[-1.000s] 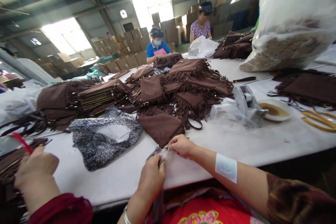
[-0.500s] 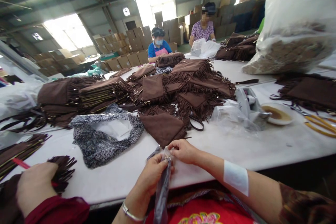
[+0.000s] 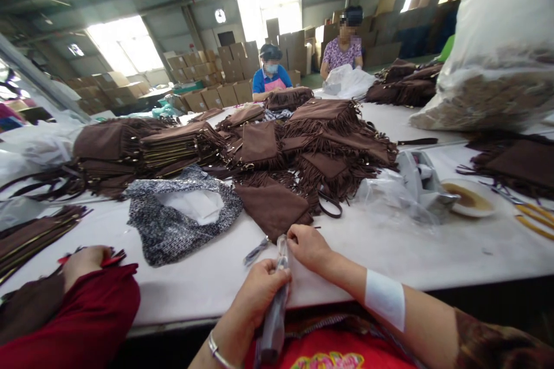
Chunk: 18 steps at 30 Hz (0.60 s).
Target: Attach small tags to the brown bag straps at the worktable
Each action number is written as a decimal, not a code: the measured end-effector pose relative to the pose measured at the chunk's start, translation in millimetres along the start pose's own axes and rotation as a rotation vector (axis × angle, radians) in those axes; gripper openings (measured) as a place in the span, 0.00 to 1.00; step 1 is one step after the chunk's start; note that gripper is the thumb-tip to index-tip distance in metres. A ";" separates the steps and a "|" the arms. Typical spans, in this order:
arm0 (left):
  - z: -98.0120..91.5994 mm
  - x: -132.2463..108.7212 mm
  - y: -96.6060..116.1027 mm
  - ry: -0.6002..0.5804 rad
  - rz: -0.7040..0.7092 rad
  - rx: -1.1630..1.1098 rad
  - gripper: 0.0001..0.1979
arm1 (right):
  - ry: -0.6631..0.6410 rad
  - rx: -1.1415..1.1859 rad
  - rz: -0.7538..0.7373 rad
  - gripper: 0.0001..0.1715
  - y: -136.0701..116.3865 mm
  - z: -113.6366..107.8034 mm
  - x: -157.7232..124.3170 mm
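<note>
My left hand (image 3: pixel 263 285) is closed around a dark strap (image 3: pixel 273 323) inside a narrow clear plastic sleeve (image 3: pixel 282 248), which hangs down toward my lap. At the sleeve's upper end my right hand (image 3: pixel 308 247) is curled, its fingertips pinching at the plastic edge; part of the grip is hidden. Just beyond both hands lies a brown fringed bag (image 3: pixel 274 207). Beside my left hand, a short dark piece in clear wrap (image 3: pixel 255 251) rests on the table.
A patterned cloth bag (image 3: pixel 182 242) holding white paper lies left. Brown fringed bags (image 3: pixel 259 144) are heaped ahead. To the right are a tape dispenser (image 3: pixel 418 179), a dish (image 3: pixel 470 199) and yellow-handled scissors (image 3: pixel 534 220). A co-worker's red sleeve (image 3: pixel 99 300) reaches in at left; two people sit opposite.
The metal clasp seen at my left fingers is no longer visible, and the sleeve's clear end stands upright above them. The co-worker's hand at left has moved; the view has shifted slightly.
</note>
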<state>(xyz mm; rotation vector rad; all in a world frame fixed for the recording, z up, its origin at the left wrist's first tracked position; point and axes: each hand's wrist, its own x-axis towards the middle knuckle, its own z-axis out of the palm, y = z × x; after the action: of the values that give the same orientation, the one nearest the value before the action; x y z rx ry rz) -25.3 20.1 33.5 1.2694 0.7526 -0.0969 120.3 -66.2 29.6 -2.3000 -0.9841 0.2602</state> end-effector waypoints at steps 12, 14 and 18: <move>10.5 -5.1 -10.1 0.116 0.196 0.083 0.14 | -0.478 0.713 0.500 0.23 -16.4 2.0 -20.0; 11.4 -4.3 -8.5 0.096 0.202 0.081 0.13 | -0.430 0.855 0.583 0.23 -25.3 2.6 -14.6; 8.0 -7.1 -3.6 -0.044 0.072 -0.157 0.15 | -0.344 0.990 0.690 0.20 -33.4 0.7 -3.7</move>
<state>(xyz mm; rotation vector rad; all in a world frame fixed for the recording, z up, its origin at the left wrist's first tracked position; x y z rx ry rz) -28.7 9.5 35.3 1.1398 0.6630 -0.0063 97.9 -50.7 49.2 -1.5694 -0.0582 1.1578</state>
